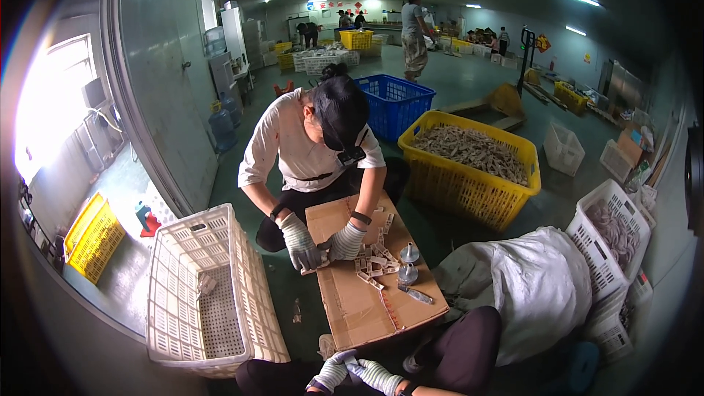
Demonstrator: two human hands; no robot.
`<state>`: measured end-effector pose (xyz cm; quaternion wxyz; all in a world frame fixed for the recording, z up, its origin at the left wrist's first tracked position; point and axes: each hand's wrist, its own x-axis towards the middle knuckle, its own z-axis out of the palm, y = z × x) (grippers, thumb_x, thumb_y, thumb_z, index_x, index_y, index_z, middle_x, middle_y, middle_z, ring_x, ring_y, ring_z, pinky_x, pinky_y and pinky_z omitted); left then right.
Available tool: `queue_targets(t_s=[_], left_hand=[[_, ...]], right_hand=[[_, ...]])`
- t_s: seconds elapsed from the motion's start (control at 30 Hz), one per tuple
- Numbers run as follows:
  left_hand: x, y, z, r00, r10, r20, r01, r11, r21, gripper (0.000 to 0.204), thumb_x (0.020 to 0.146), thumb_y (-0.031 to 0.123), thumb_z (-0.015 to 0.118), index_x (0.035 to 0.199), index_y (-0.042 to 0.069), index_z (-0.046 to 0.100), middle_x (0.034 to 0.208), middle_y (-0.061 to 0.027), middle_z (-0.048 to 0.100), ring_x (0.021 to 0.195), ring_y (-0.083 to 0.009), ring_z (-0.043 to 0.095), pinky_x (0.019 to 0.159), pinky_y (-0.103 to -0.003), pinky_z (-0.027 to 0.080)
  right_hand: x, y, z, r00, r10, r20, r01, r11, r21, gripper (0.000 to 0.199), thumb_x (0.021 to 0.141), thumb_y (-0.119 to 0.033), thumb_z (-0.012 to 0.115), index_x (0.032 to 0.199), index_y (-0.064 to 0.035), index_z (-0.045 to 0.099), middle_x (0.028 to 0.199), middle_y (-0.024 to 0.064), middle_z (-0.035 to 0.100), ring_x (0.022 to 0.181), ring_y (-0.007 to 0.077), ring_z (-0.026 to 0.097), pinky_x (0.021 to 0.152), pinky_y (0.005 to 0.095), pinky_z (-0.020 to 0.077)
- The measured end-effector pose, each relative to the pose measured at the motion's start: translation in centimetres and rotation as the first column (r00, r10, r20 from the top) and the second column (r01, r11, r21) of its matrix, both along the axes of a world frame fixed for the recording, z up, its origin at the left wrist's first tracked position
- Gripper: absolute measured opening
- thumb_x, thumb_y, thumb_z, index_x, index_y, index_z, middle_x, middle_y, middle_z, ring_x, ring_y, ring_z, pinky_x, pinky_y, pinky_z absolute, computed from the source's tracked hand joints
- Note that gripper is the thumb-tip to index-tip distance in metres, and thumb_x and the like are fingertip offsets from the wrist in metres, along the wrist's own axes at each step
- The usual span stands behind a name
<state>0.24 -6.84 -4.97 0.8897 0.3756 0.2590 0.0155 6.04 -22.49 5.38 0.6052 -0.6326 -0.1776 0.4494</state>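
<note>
My left hand (334, 372) and my right hand (377, 375), both in striped knit gloves with grey fingertips, meet at the bottom edge, over my lap. Their fingers are closed together around something small that I cannot make out. Just beyond them stands a cardboard box (356, 308) used as a worktop. Small pale rectangular frame-like pieces (375, 262) lie scattered on its right half. Beside these are two clear, silvery rounded objects (408, 273) and a slim grey tool (419, 295). Across the box, a crouching co-worker's gloved hands (323, 246) press on its left edge.
To the left stands a white plastic crate (196, 363) with a few pale pieces inside. A yellow crate (469, 202) full of pieces and a blue crate (396, 106) stand beyond. On the right are a white sack (543, 282) and a white crate (595, 279) holding coiled pieces.
</note>
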Motion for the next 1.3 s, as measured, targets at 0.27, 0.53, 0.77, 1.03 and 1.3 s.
queue_targets(t_s=[0.27, 0.53, 0.77, 1.03, 1.3], left_hand=[[0.0, -0.6, -0.7, 0.999, 0.029, 0.022, -0.030, 0.998, 0.064, 0.026, 0.089, -0.006, 0.048, 0.111, -0.006, 0.062, 0.103, -0.0149, 0.063, 0.096, -0.0250, 0.061, 0.092, -0.036, 0.049], [-0.4, -0.1, -4.4, 0.995, -0.059, 0.081, 0.016, 0.892, 0.453, 0.024, 0.089, -0.002, 0.052, 0.111, 0.002, 0.062, 0.100, -0.0045, 0.062, 0.092, -0.0172, 0.059, 0.089, -0.029, 0.047], [0.9, 0.5, -4.9, 0.983, -0.076, 0.165, 0.073, 0.997, 0.021, 0.033, 0.087, -0.009, 0.054, 0.117, 0.002, 0.061, 0.097, -0.0003, 0.060, 0.084, -0.0100, 0.055, 0.077, -0.024, 0.047], [-0.1, -0.4, 1.6, 0.995, -0.022, 0.100, 0.016, 0.998, 0.062, 0.031, 0.084, -0.010, 0.056, 0.111, 0.002, 0.065, 0.099, -0.0035, 0.063, 0.090, -0.0137, 0.060, 0.085, -0.028, 0.048], [-0.5, -1.4, 5.2, 0.981, -0.196, 0.006, 0.138, 0.714, 0.686, 0.039, 0.083, -0.013, 0.055, 0.117, 0.003, 0.064, 0.106, -0.0053, 0.064, 0.098, -0.0147, 0.059, 0.090, -0.028, 0.048]], right_hand=[[-0.1, -0.1, -2.0, 0.999, 0.017, 0.040, -0.016, 1.000, -0.026, 0.025, 0.097, -0.029, 0.054, 0.108, -0.0077, 0.064, 0.082, -0.0012, 0.060, 0.076, 0.0070, 0.052, 0.067, 0.0241, 0.0454], [-0.3, 0.4, -3.6, 1.000, -0.012, -0.029, 0.011, 1.000, -0.026, 0.019, 0.095, -0.019, 0.057, 0.104, -0.0047, 0.066, 0.087, -0.0026, 0.063, 0.078, 0.0071, 0.052, 0.072, 0.0247, 0.0465], [0.4, 0.5, -3.6, 1.000, -0.020, -0.011, 0.020, 0.999, -0.029, 0.021, 0.095, -0.024, 0.058, 0.103, -0.0064, 0.065, 0.088, -0.0034, 0.060, 0.080, 0.0063, 0.050, 0.072, 0.0249, 0.0452], [-0.3, 0.6, -2.9, 0.997, -0.022, -0.080, 0.021, 1.000, -0.016, 0.027, 0.094, -0.029, 0.060, 0.105, -0.0055, 0.065, 0.092, -0.0021, 0.063, 0.083, 0.0070, 0.053, 0.076, 0.0250, 0.0455], [-0.3, 0.2, -0.8, 0.999, 0.022, 0.042, -0.020, 0.998, -0.066, 0.026, 0.094, -0.029, 0.059, 0.102, -0.0055, 0.066, 0.088, -0.0015, 0.064, 0.080, 0.0064, 0.053, 0.074, 0.0250, 0.0463]])
